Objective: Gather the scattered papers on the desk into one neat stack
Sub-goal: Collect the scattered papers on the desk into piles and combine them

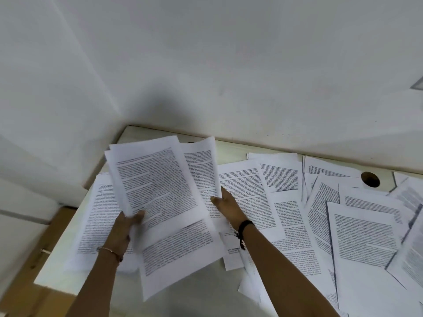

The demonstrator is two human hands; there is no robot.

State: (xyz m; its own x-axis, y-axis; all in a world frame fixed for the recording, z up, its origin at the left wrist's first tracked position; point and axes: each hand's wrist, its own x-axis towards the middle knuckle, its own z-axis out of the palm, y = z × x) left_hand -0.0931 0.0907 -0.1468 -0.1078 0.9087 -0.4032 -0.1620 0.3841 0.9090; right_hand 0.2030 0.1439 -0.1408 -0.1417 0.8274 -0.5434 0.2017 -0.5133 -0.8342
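A loose bundle of printed sheets [158, 186] is lifted above the left part of the pale desk [231, 149]. My left hand [127, 227] grips the bundle's lower left edge, thumb on top. My right hand [226, 204] pinches a sheet [201, 165] at the bundle's right side. One more page [180, 250] sticks out below the bundle, toward me. Several scattered printed pages [357, 234] cover the desk to the right, overlapping at odd angles. Another page [96, 216] lies flat under my left wrist.
White walls meet in a corner just behind the desk's far left end. A round cable hole [370, 179] opens in the desk at the back right. Left of the desk stands brown wooden furniture [49, 239] with a metal handle.
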